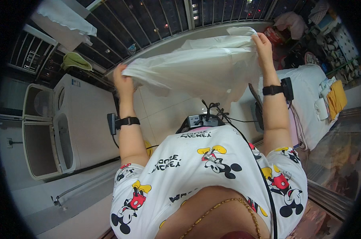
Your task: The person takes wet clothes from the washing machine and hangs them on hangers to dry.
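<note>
A thin white cloth [195, 65], perhaps a garment, hangs stretched between my two hands in front of me. My left hand [122, 79] grips its left end, where the fabric is bunched. At the upper right corner, my right hand [262, 44] pinches the other end between thumb and fingers. The lower edge droops unevenly over the tiled floor [156, 103]. Each forearm carries a black strap with a small device, the left strap [128, 121] and the right strap [273, 90].
To the left stands a twin-tub washing machine [90, 119] with raised lids. Window bars [174, 18] run across the front. White laundry [67, 24] and a green cloth [76, 61] hang upper left. Folded clothes [333, 98] lie on a covered surface [306, 89] at right, near a shoe rack [342, 64].
</note>
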A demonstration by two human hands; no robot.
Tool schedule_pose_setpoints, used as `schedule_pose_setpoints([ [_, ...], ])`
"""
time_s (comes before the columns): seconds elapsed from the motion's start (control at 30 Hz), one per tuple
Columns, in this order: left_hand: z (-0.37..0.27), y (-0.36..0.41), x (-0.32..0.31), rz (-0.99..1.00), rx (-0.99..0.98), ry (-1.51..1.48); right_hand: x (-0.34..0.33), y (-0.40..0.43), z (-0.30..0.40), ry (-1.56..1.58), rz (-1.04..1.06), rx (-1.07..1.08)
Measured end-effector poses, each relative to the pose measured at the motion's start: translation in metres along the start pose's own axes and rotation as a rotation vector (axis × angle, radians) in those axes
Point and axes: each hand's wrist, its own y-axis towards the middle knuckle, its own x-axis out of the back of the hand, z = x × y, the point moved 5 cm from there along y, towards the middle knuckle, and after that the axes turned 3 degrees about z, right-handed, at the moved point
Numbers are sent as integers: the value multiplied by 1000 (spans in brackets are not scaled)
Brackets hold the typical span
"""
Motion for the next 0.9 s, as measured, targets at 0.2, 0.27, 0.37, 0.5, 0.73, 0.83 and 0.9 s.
schedule_pose_setpoints([
  [0.2, 59, -18, -15, 515, 195, 410, -22, -4, 6, 148, 282, -60],
  [0.27, 52, -33, -43, 740, 268, 249, -45, -7, 11, 375, 329, -127],
  [0.37, 12, -42, -84, 944, 74, 108, -76, -8, 20, 514, 462, -179],
  [0.5, -113, -10, -100, 679, -118, -277, -118, -16, 46, 404, 700, -176],
  [0.73, -147, 46, -94, 708, 16, -733, -148, -29, 81, 94, 863, 10],
  [0.83, -156, 53, -80, 680, 62, -725, -142, -37, 60, 68, 835, 18],
  [0.9, -157, 56, -70, 624, -19, -768, -137, -46, 42, -288, 814, 298],
])
